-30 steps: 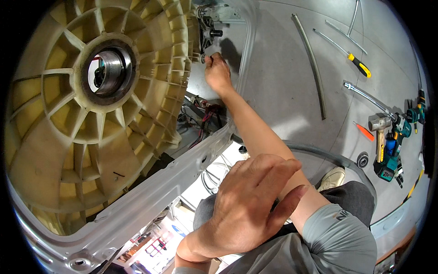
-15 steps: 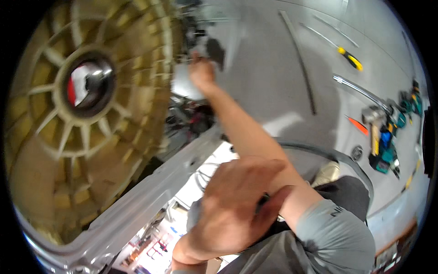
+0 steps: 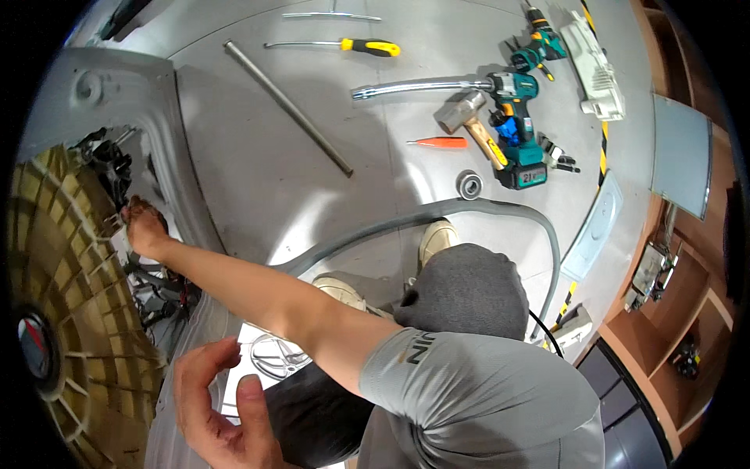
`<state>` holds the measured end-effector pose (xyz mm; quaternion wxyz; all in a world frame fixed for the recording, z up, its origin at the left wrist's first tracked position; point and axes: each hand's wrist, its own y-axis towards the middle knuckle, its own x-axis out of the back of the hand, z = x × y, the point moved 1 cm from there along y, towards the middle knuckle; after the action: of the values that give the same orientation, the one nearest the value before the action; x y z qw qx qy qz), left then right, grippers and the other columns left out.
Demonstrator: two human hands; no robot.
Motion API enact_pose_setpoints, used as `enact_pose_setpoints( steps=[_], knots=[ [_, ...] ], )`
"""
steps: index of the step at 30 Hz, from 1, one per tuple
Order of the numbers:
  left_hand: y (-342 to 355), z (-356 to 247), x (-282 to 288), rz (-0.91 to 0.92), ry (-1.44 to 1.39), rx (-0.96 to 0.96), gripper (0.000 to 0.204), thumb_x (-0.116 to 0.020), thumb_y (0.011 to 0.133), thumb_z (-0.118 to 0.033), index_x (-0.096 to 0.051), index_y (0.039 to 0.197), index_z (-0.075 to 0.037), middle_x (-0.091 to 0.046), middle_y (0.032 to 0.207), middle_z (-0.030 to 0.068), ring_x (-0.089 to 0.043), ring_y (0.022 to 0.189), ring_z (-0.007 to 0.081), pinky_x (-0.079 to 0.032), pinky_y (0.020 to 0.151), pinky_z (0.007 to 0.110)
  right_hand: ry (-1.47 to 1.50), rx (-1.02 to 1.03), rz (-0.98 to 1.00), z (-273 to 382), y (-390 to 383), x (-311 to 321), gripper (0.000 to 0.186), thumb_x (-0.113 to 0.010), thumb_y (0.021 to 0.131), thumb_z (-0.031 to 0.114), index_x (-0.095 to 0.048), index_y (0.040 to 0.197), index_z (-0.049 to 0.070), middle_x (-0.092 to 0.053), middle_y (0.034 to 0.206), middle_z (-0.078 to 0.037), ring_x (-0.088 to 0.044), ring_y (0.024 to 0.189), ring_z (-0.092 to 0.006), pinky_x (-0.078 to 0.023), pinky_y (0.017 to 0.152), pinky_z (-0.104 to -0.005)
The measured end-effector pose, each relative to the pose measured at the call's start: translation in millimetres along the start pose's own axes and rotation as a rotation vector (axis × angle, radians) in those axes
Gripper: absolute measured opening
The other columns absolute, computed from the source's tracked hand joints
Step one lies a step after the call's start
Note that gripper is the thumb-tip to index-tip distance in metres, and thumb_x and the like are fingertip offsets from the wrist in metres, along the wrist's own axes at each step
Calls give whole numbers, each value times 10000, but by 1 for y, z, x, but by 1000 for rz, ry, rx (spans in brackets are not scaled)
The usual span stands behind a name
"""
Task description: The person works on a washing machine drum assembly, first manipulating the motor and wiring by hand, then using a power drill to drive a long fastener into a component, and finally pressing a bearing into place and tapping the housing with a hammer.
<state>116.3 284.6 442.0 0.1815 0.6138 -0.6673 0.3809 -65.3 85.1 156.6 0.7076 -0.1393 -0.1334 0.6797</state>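
Note:
A yellowed plastic washing-machine tub (image 3: 94,344) with moulded ribs stands at the left inside a grey metal cabinet (image 3: 187,184). My right arm reaches left across the cabinet's edge. At its end my right hand (image 3: 146,228) is closed beside the tub, near dark wiring and parts (image 3: 109,166); what its fingers hold is hidden. In the near left, my left hand (image 3: 226,406) hangs in front of the cabinet edge, fingers curved and thumb apart, holding nothing. Below my right forearm lies a spoked wheel (image 3: 277,356).
On the grey floor lie a metal bar (image 3: 289,109), a screwdriver (image 3: 371,48), a ratchet-like steel bar (image 3: 422,88), a hammer (image 3: 473,125), cordless drivers (image 3: 516,117) and a bearing (image 3: 469,185). A grey rubber ring (image 3: 437,208) curves around my shoes. Wooden shelves (image 3: 687,313) stand right.
The view has swung right, so the tub sits farther left and more of the floor shows. My left hand has moved off my right arm's front; my right hand stays inside the cabinet.

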Motion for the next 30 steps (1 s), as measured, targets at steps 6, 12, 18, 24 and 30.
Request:
enact_pose_setpoints(
  steps=[6, 12, 18, 24, 30],
  knots=[
    [3, -2, 9, -7, 9, 5, 247, -614, 881, -74, -621, 1084, 65, -643, 989, 144, -590, 891, 199, -448, 861, 311, 108, -330, 118, 13, 0, -4, 444, -383, 1011, 364, -583, 923, -23, -643, 899, -245, -628, 809, -408, -515, 709, -490],
    [3, 2, 19, -31, 18, -7, 235, -624, 877, -72, -624, 1069, 63, -645, 982, 136, -588, 886, 202, -452, 852, 314, -9, -67, 149, 16, -21, -27, 415, -368, 1014, 344, -564, 1024, -21, -617, 964, -233, -612, 889, -393, -505, 774, -477],
    [5, -10, 3, 29, -2, -94, 215, -627, 873, -62, -630, 1049, 60, -638, 958, 138, -583, 877, 212, -455, 839, 325, -79, -123, 49, -23, 28, -25, 426, -393, 1003, 366, -563, 930, -18, -614, 896, -243, -618, 831, -376, -495, 703, -478],
    [4, -10, 19, -32, 40, -44, 203, -626, 874, -63, -633, 1049, 39, -638, 936, 139, -590, 859, 224, -459, 819, 331, 629, -689, 465, 44, -31, 10, 342, -529, 926, 339, -610, 941, 7, -628, 860, -205, -601, 787, -317, -464, 664, -452],
    [23, -36, 2, 76, 5, -319, 186, -640, 850, -26, -629, 1030, 19, -638, 937, 148, -616, 868, 270, -470, 815, 335, 17, 120, 735, 39, -67, 73, 466, -488, 951, 377, -640, 898, -61, -653, 793, -211, -627, 745, -346, -469, 708, -444]
  ],
)
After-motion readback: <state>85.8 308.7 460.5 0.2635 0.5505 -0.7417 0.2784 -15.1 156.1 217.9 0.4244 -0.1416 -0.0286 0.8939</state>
